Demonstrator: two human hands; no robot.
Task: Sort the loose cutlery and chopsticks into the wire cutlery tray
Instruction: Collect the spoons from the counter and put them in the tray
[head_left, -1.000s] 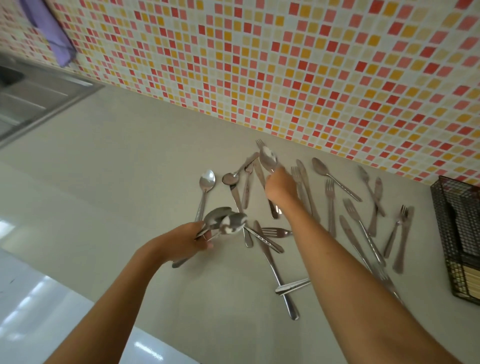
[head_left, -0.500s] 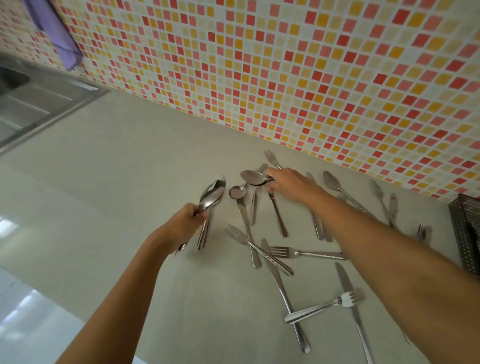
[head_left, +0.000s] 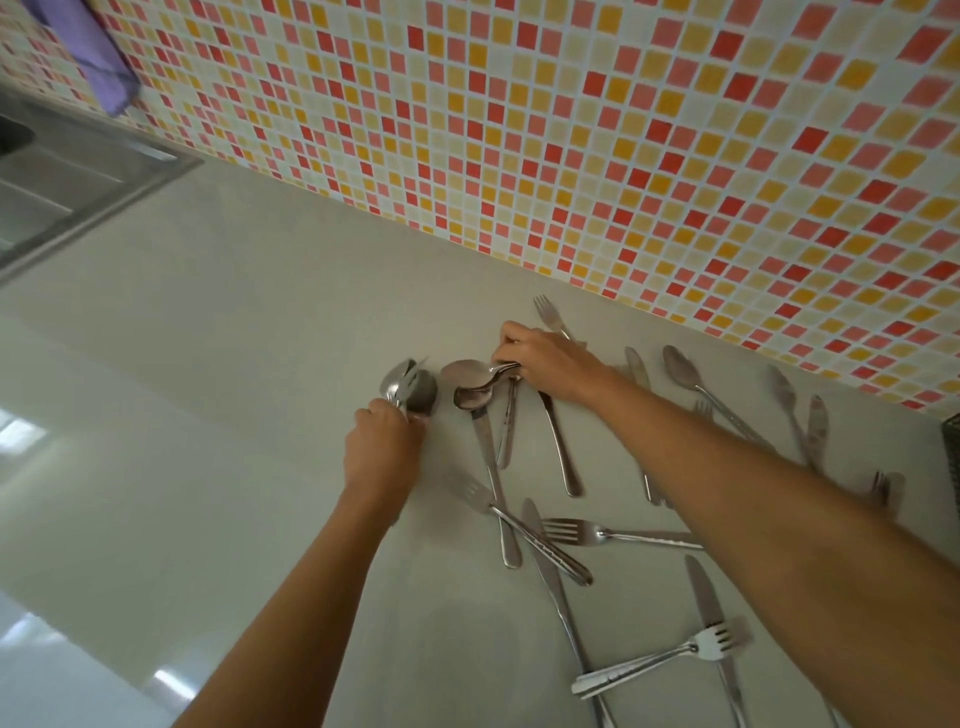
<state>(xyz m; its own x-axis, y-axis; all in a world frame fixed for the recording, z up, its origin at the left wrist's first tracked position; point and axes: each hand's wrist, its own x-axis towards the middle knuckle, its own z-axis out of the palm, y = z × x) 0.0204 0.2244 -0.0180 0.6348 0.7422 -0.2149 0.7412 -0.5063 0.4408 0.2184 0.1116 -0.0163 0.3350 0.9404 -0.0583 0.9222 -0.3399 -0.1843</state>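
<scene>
Head — right forearm (head_left: 753, 493) crosses knife (head_left: 635, 364); sink (head_left: 93, 208) far-left.

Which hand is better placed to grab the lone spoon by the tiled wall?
Probably right hand: the lone spoon lies close beside it; left hand sits farther off, gripping a spoon bunch.

Soft, even daylight; tilted wide-angle view.
A faint shadow lies on the pale grey-green worktop (head_left: 249, 364) between the forearms. White glare patches on the glossy pale surface (head_left: 171, 678) at lower left suggest light from that side. The bunch of shiny steel spoons (head_left: 410, 387) in the left hand (head_left: 382, 447) is smeared by motion, the stacked steel spoons (head_left: 470, 374) in the right hand (head_left: 550, 364) sharper. The red, orange and cream mosaic tile wall (head_left: 571, 130) bows and softens toward the corners.
</scene>
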